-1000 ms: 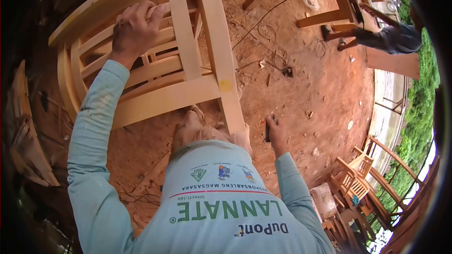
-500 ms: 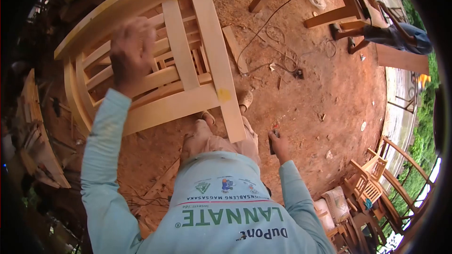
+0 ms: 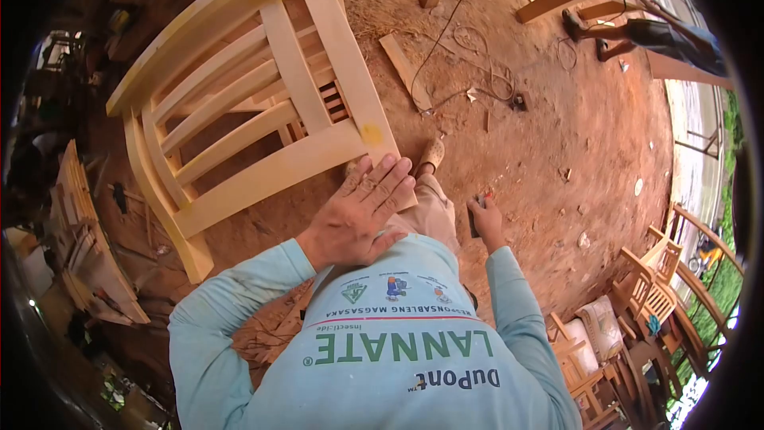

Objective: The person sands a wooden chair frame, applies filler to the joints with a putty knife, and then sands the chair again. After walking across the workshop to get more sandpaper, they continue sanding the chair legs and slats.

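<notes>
My left hand is spread, its fingers extended together toward the lower leg of the pale wooden chair frame; nothing shows in it. The hand overlaps the end of that leg, and I cannot tell whether it touches. The slatted frame lies tilted in front of me, with a yellow patch near the joint. On the right, low beside my thigh, my right hand is closed around a small dark tool with a red part at its tip. What kind of tool it is cannot be made out.
A loose board and a dark cable lie on the dirt floor. Another person's legs show at the upper right beside wooden furniture. Stacked chairs stand at the lower right, and wood pieces lean at the left.
My left hand has moved from above the slats, down and right to the leg end near my body. The view has shifted slightly. My right hand still holds the dark tool.
</notes>
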